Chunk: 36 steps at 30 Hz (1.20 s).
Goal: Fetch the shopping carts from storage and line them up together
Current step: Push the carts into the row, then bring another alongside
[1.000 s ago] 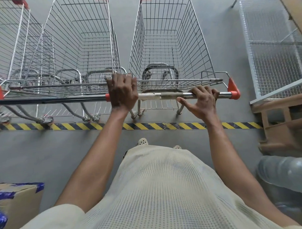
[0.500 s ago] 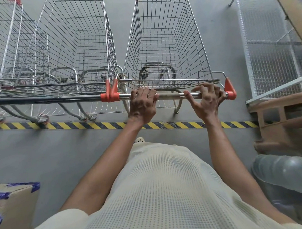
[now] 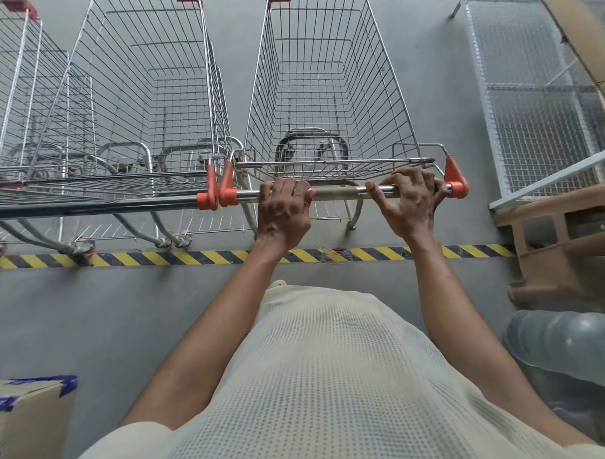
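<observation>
From the head camera, you are looking down at 3 shopping carts standing side by side on a grey floor (image 3: 91, 322), their rear wheels at a yellow-and-black hazard stripe (image 3: 192, 258). Your 2 hands are on the handle bar (image 3: 341, 192) of the rightmost cart (image 3: 388, 89). Your left hand (image 3: 283, 209) is clenched over the bar's left part, and your right hand (image 3: 413, 201) grips it near the right orange end cap (image 3: 455, 182). That cart's left orange cap (image 3: 227, 190) sits just beside the right cap of the middle cart (image 3: 145, 97), so the 2 handles run in one line. The third cart (image 3: 15, 85) stands at the left edge, close against the middle one. To the right of your cart are a wire mesh rack (image 3: 530, 101), a brown plastic pallet (image 3: 569, 240) and a clear water bottle (image 3: 573, 350). A taped cardboard box (image 3: 26, 421) sits at the lower left.
</observation>
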Motion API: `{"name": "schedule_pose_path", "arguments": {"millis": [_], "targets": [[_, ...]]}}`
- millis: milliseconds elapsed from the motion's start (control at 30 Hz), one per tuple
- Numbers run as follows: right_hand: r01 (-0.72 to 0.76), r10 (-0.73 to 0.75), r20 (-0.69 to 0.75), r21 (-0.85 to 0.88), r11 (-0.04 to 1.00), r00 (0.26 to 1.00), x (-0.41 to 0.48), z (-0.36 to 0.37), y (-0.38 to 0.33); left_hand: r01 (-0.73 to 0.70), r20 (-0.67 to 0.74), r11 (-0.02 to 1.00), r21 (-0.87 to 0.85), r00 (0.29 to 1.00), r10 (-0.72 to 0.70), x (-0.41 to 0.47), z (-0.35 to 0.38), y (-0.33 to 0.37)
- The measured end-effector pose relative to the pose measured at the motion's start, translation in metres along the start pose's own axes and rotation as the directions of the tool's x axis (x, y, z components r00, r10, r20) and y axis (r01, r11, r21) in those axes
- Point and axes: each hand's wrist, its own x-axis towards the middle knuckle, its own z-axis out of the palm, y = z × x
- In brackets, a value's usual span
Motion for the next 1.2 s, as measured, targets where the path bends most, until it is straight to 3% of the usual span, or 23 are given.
{"name": "schedule_pose_path", "arguments": {"millis": [1200], "targets": [[0.023,-0.023,-0.045,0.003,1.000,0.999,0.000,-0.004,-0.003,0.114,0.048,0.989,-0.096,0.993,-0.110,0.003,-0.014,0.006]]}}
